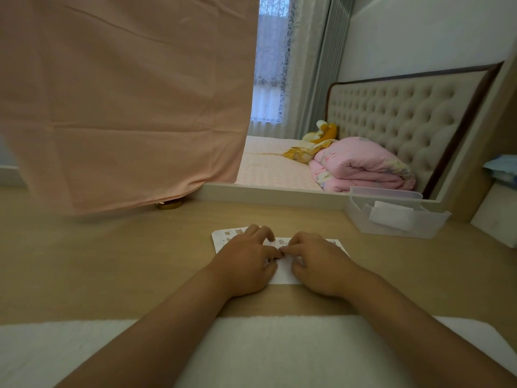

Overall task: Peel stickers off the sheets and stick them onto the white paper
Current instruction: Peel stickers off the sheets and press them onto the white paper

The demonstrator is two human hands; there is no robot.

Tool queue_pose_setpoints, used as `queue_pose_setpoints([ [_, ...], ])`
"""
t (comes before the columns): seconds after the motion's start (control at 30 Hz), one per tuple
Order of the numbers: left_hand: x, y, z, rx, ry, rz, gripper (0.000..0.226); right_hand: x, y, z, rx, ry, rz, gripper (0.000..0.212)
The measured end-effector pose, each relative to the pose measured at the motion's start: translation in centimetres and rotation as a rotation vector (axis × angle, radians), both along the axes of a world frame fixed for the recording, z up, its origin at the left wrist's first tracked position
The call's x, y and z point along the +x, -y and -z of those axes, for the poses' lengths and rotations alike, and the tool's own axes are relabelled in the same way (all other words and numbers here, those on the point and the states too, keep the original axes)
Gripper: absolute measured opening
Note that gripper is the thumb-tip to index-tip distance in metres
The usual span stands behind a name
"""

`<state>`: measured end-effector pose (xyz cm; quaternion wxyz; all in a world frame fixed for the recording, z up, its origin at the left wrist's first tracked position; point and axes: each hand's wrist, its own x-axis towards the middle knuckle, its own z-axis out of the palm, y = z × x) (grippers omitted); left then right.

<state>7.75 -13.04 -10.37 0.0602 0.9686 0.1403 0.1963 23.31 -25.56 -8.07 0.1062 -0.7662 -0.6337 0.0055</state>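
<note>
Sticker sheet [229, 236] lies flat at ctr of frame on the wooden worktop [112, 261], w/ white paper [285, 273] just below it, showing between the two hands. Pink cloth [126, 93] hangs over upper left of frame, its hem reaching the worktop. White towel [265, 348] lies along bottom edge, below both forearms. Clear plastic box [397, 222] stands at right, near the back edge. L hand [246, 264] and R hand [319, 264] rest on the sheets, fingers curled, fingertips meeting at ctr; grip of each: I cannot tell if it pinches a sticker. Gold lid [169, 205] shows under the cloth hem.
</note>
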Motion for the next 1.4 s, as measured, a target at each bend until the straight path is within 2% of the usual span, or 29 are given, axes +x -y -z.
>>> queue_pose_setpoints([
  [0.2,0.1,0.4,-0.3,-0.054,-0.069,-0.080,0.039,-0.2,0.8,0.5,-0.031,0.186,-0.047,0.049],
  [0.33,0.2,0.8,-0.2,-0.070,-0.057,-0.116,0.035,-0.2,1.1,0.5,-0.012,0.222,-0.049,0.049],
  [0.43,0.3,0.8,-0.1,-0.065,-0.052,-0.119,0.034,0.2,1.2,0.5,0.021,0.139,-0.054,0.045],
  [0.57,0.1,0.8,0.1,-0.022,-0.060,-0.109,0.036,1.0,1.4,1.0,0.177,-0.073,-0.009,0.030],
  [0.63,0.0,1.0,0.1,-0.002,-0.108,-0.096,0.043,1.2,1.4,1.1,0.188,-0.090,0.008,0.028],
  [0.7,0.0,1.1,0.0,0.027,-0.166,-0.086,0.053,1.1,1.3,1.2,0.156,-0.044,-0.004,0.035],
  [0.73,0.0,1.0,0.0,0.026,-0.173,-0.085,0.050,1.1,1.2,1.3,0.141,-0.019,-0.008,0.038],
  [0.83,0.1,0.8,-0.1,-0.042,-0.089,-0.075,0.033,1.0,1.0,1.3,0.122,0.018,-0.013,0.045],
  [0.97,0.0,0.7,-0.2,-0.117,0.011,-0.146,0.029,0.6,1.1,0.9,0.059,0.096,-0.060,0.050],
  [1.07,0.0,0.6,-0.1,-0.130,0.017,-0.195,0.033,0.4,1.0,0.6,0.022,0.133,-0.063,0.047],
  [1.27,0.2,0.1,0.4,-0.223,0.060,-0.112,0.030,0.3,1.3,0.5,0.143,0.087,-0.046,0.036],
  [1.4,0.4,0.1,-0.3,-0.407,0.265,-0.052,0.018,-0.3,0.9,0.7,0.199,0.043,-0.040,0.035],
])
